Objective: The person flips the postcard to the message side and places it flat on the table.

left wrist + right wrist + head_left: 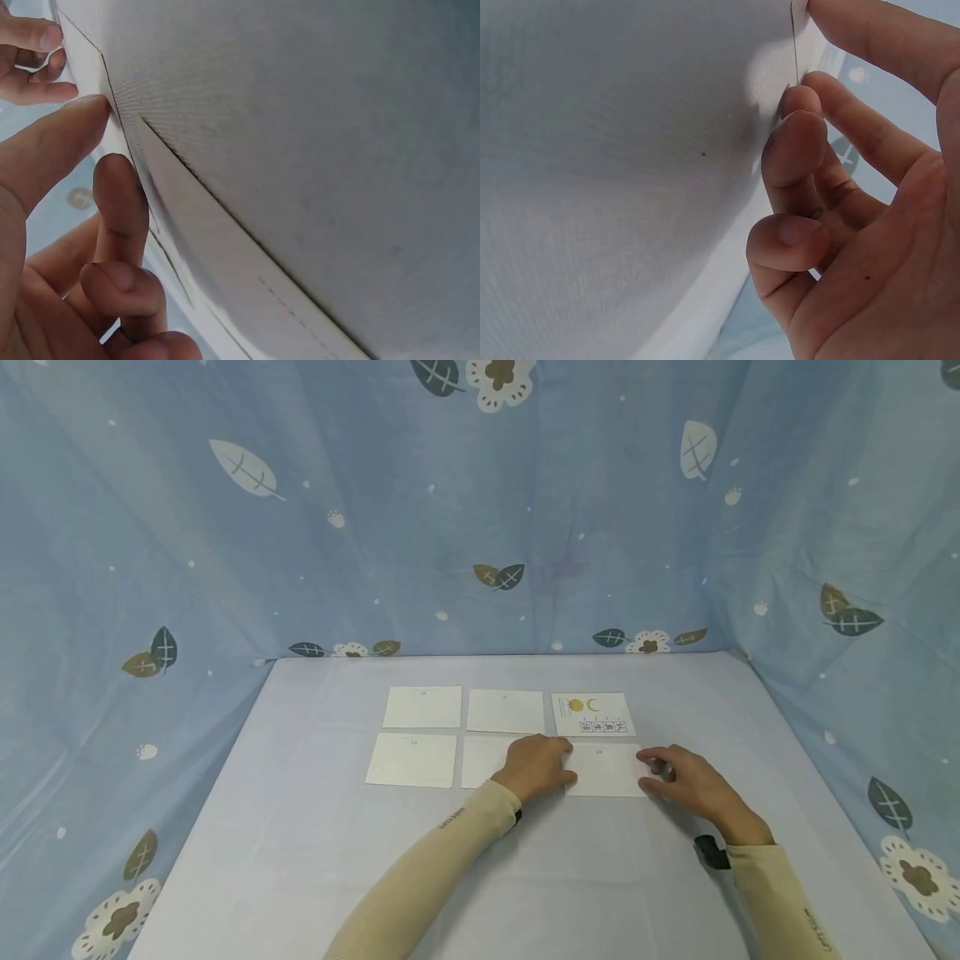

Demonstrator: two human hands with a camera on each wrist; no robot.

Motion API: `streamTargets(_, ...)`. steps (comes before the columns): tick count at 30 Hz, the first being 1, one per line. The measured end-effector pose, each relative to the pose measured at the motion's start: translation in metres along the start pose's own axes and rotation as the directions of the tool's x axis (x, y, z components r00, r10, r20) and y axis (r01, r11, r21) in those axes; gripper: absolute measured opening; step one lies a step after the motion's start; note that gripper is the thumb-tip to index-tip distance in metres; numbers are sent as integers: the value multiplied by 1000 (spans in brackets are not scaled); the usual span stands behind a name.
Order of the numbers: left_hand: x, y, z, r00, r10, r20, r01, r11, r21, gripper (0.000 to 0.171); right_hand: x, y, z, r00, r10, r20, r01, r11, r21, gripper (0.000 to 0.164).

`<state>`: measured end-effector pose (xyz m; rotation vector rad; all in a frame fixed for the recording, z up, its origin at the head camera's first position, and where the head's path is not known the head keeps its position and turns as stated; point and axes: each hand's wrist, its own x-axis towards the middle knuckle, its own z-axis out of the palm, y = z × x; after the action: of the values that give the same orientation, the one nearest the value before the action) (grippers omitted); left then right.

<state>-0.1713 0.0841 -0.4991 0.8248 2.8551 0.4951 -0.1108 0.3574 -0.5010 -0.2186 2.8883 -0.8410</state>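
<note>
A white card [603, 771] with a tiny mark near its top edge lies flat at the right end of the front row. My left hand [534, 767] touches its left edge with thumb and forefinger spread apart. At the opposite edge, the thumb and forefinger of my right hand [692, 783] rest in much the same way. Part of the front middle card [480, 762] is hidden under the left hand. Close by in the left wrist view, the loosely bent left fingers [120, 199] hold nothing. Relaxed right fingers [799, 150] appear in the right wrist view.
Behind lies a card [592, 714] printed with a yellow sun, a moon and boxed characters. Two mostly blank cards, back left [422, 707] and back middle [506, 711], share its row. Another blank card [412, 760] sits front left. White cloth covers the table [300, 860]; blue patterned curtains [405, 527] enclose it.
</note>
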Motion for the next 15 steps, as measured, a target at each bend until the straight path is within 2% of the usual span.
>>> streamTargets(15,1,-4,4,1000,12,17,-11,999,-38,46,2,1,1,1000,-1,-9,1,1000,-1,41)
